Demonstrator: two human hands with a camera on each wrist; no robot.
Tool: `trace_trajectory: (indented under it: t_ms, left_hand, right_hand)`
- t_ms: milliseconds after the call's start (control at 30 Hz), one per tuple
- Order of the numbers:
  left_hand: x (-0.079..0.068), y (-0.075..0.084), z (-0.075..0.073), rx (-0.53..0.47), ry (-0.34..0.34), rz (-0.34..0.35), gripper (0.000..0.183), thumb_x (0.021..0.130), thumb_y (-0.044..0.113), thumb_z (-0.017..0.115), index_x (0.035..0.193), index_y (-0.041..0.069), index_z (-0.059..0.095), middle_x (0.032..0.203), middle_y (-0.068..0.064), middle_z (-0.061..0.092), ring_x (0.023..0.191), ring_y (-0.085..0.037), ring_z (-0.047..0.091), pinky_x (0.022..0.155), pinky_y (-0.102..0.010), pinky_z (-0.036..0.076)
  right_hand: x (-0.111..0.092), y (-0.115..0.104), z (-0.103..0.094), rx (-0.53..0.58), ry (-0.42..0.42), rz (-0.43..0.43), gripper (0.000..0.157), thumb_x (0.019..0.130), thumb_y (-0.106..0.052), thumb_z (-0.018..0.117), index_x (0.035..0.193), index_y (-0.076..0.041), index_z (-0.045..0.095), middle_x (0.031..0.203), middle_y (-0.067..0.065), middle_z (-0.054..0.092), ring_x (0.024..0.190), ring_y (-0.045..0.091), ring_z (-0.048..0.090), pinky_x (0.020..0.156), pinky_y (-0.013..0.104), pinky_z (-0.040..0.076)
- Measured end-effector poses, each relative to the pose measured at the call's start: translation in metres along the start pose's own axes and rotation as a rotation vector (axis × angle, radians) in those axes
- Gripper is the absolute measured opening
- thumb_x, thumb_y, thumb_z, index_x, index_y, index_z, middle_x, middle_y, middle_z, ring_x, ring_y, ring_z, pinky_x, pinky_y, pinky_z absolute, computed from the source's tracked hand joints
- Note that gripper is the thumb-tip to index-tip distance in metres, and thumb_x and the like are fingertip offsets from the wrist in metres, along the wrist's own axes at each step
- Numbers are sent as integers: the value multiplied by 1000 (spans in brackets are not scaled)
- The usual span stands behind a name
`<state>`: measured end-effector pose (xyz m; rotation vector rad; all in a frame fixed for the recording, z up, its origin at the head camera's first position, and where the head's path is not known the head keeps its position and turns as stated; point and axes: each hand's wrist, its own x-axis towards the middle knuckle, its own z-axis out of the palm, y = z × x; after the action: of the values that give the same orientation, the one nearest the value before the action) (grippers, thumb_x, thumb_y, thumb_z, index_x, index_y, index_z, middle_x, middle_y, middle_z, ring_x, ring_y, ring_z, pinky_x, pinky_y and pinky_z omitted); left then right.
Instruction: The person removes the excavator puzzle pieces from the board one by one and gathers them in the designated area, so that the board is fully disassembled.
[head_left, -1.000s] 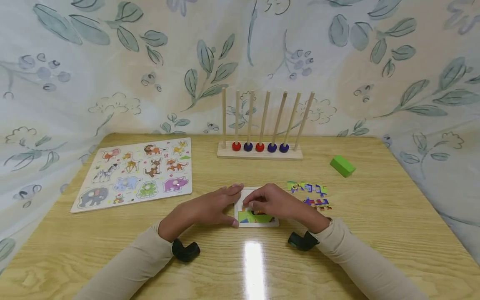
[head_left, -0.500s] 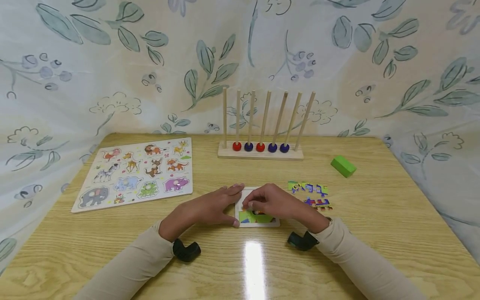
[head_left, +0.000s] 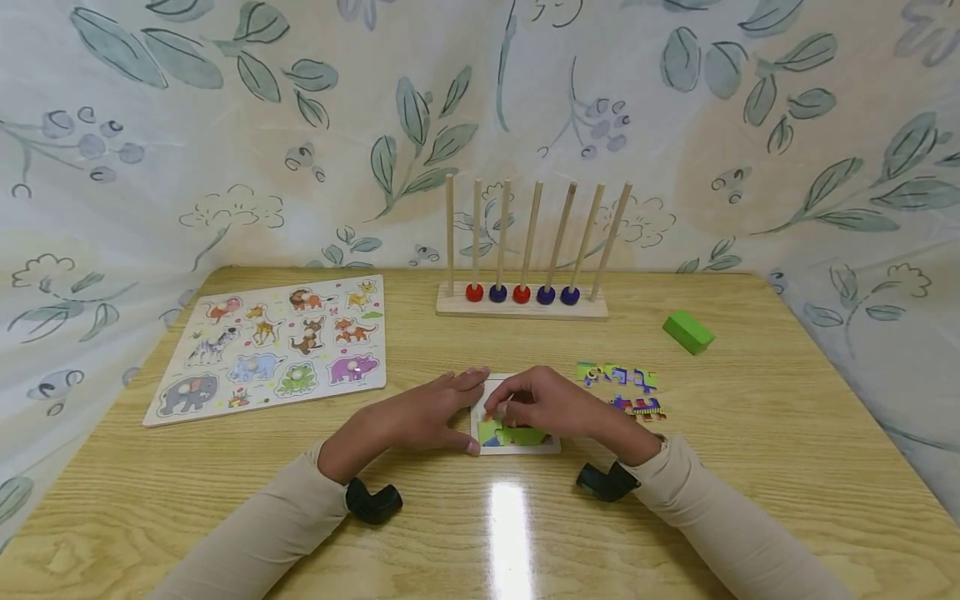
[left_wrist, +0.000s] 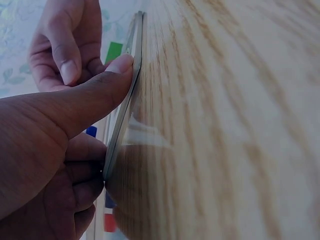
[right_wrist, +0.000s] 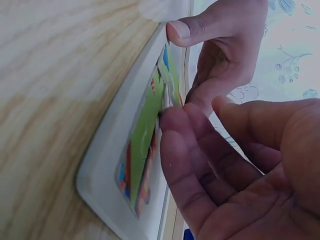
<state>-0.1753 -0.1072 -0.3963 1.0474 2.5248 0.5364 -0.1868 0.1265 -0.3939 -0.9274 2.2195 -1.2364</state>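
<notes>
1. Puzzle tray (head_left: 517,451): near six o'clock in the head view. Left hand (head_left: 420,414), thumb and fingers spread, braces its nine-o'clock edge.
2. Green piece (head_left: 490,432) seems raised at its three-o'clock side; press gently level.
3. Right hand's (head_left: 551,406) fingers bunch together — pinching or pressing, I cannot tell — hiding the tray's two-o'clock part.

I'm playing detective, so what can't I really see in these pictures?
Head view: part of the small board, covered by the right grip.
Left wrist view: the board's picture, because the board is nearly edge-on.
Right wrist view: whether that grip pinches the green piece; its fingers hide this.
Right wrist view: the blue thing, cut off by the bottom edge.
Head view: details on the loose pieces, too small.
</notes>
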Motion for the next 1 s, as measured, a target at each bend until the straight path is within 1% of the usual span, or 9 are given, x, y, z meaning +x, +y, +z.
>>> trace_trajectory:
  t_ms: [133,333,433,567,667,867,933,1000]
  left_hand:
    - [0,1,0,0,1,-8,88,87,44,71,152,2,28,162,-3,11,147,-21,9,117,-39,13]
    - [1,0,1,-4,5,-5,88,87,43,71,153,6,27,162,-4,13,147,-21,9,117,-40,11]
    - [1,0,0,-9,7,-6,87,87,43,71,154,8,28,162,-5,13,147,-22,10,117,-41,11]
    - [1,0,0,-17,12,-1,86,87,43,72,153,9,29,161,-6,14,146,-22,11,117,-41,11]
    - [1,0,0,-18,10,5,86,87,42,73,153,8,30,161,-7,14,146,-23,12,117,-42,11]
    - [0,0,1,0,11,11,88,87,43,72,152,2,29,162,-6,12,147,-23,11,117,-41,12]
    - [0,-1,1,8,8,7,88,87,44,71,152,2,28,162,-5,11,147,-22,10,117,-40,11]
    - [0,-1,1,7,12,13,88,87,43,71,152,2,28,162,-6,12,147,-22,10,117,-41,12]
  right_hand:
    - [0,0,-1,-7,13,-20,20,97,0,55,106,-3,72,96,5,71,71,13,54,60,23,44]
    - [1,0,1,19,3,-69,18,94,3,60,109,1,69,105,7,69,86,15,62,71,25,51]
    - [2,-1,3,46,-3,-71,19,93,4,61,111,3,67,103,9,67,88,17,61,75,27,52]
    - [3,-2,5,68,-14,-50,21,92,3,62,113,4,66,97,7,66,86,17,59,76,26,52]
    - [3,-2,6,66,-28,-42,20,93,1,62,112,4,66,96,6,66,85,17,59,76,26,52]
    - [2,0,5,55,-53,-48,15,95,2,59,105,2,70,98,8,69,88,15,62,79,25,51]
    - [2,0,4,44,-48,-52,15,95,2,59,104,2,70,99,7,69,89,14,62,79,25,51]
    - [2,0,4,24,-36,-55,15,95,2,59,104,1,71,99,6,70,89,13,62,79,24,52]
